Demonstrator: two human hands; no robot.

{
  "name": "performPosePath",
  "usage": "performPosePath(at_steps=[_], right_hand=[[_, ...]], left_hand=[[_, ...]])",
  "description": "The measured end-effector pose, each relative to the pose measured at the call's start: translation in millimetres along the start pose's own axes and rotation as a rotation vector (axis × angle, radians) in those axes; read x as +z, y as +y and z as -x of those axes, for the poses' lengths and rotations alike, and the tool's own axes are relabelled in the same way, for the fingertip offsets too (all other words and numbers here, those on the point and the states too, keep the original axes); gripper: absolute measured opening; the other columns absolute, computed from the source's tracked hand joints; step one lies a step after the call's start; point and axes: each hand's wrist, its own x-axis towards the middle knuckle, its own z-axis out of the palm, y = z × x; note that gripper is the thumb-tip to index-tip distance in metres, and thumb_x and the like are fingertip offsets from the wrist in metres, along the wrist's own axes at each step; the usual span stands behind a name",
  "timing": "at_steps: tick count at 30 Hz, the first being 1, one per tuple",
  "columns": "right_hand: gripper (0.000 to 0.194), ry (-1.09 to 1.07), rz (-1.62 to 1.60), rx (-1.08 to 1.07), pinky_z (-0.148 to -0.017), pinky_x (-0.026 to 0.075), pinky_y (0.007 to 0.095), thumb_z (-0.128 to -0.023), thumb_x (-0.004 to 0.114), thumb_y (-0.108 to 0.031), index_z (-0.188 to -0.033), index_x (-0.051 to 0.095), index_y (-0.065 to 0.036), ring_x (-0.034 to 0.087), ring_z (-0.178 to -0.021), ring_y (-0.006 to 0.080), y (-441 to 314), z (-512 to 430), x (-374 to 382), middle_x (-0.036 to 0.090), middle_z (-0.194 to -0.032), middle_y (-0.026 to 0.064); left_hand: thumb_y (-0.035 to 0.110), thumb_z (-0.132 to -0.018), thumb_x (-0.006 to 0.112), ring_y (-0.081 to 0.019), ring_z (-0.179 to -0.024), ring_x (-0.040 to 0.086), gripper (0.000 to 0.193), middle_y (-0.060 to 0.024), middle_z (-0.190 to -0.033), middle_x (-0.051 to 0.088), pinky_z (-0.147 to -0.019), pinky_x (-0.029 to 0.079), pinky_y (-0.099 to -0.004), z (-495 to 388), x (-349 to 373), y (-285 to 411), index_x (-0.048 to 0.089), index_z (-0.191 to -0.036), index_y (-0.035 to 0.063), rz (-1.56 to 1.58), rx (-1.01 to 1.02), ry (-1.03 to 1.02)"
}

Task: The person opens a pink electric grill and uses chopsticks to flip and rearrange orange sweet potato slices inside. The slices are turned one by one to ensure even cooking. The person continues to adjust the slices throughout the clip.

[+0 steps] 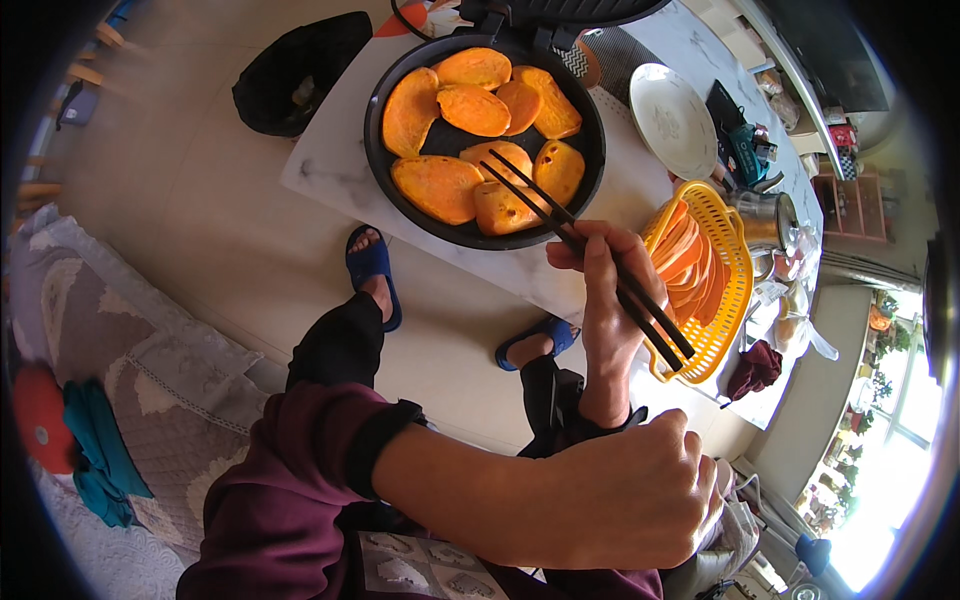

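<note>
My right hand (611, 292) holds a pair of black chopsticks (577, 238), their tips over browned orange vegetable slices, apparently sweet potato, at the near right of a round black electric griddle (373, 154). Whether the tips touch a slice is unclear. Several more slices (436, 187) lie flat in the griddle, whose ridged lid (566, 11) stands raised at the top. Beside my right hand, a yellow plastic basket (731, 270) holds a stack of orange slices (694, 274). Curled into a fist, my left hand (660, 487) reaches across below the right one; its palm side is hidden.
On the marble-patterned table (322, 161) are a white plate (673, 120), a metal pot (757, 214) and a dark red cloth (755, 369). A bin with a black liner (300, 71) stands on the floor to the left. A quilted cover (172, 360) lies at lower left.
</note>
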Motion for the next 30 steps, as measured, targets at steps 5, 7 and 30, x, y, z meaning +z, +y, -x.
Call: performPosePath(at_steps=[5,7,30], right_hand=[[0.015,-0.001,-0.045,-0.014,-0.075,0.057,0.0266,-0.1,0.056,-0.007,-0.103,0.064,0.005,0.073,-0.078,0.0164,4,0,-2,0.072,-0.085,0.0122],[0.017,0.027,-0.114,-0.025,-0.076,0.058,0.0288,-0.101,0.056,-0.01,-0.104,0.062,0.006,0.072,-0.079,0.0186,7,-1,-3,0.071,-0.089,0.0141],[0.028,-0.055,0.061,-0.191,-0.085,0.053,0.0298,-0.103,0.057,-0.019,-0.117,0.065,0.004,0.071,-0.094,0.0194,18,-16,27,0.07,-0.104,0.0142]], left_hand=[[0.021,-0.082,0.062,-0.0144,-0.066,0.055,0.025,-0.003,-0.073,0.059,-0.058,0.035,-0.0318,0,0,1,0.069,-0.088,-0.0021,-0.012,-0.007,-0.009],[0.021,-0.081,0.063,-0.0141,-0.064,0.055,0.021,-0.0022,-0.069,0.057,-0.058,0.04,-0.0296,1,1,0,0.065,-0.085,0.0005,-0.025,-0.007,0.024],[0.021,-0.081,0.063,-0.0179,-0.069,0.058,0.028,-0.0046,-0.074,0.06,-0.06,0.037,-0.0337,2,8,6,0.07,-0.091,-0.0032,0.014,0.013,0.061]])
